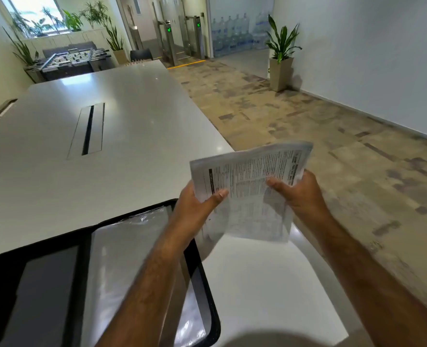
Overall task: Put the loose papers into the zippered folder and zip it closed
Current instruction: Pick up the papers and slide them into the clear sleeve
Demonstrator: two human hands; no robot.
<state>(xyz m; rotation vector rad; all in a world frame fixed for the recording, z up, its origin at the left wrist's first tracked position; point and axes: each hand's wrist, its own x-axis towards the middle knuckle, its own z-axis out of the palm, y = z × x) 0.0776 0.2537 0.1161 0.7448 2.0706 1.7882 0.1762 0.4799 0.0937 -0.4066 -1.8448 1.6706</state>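
Both hands — left hand (197, 209), right hand (300, 194) — pinch the thin sheaf of printed white papers (250, 191) above the grey desk's (132, 146) right edge, beside the open black zippered folder (132, 246); light, floppy — best gripped at opposite edges.

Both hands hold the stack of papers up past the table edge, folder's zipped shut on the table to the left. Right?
Not quite. The head view shows the zippered folder lying open, its clear sleeves exposed, not zipped shut. The rest holds: left hand and right hand grip the papers past the table edge.
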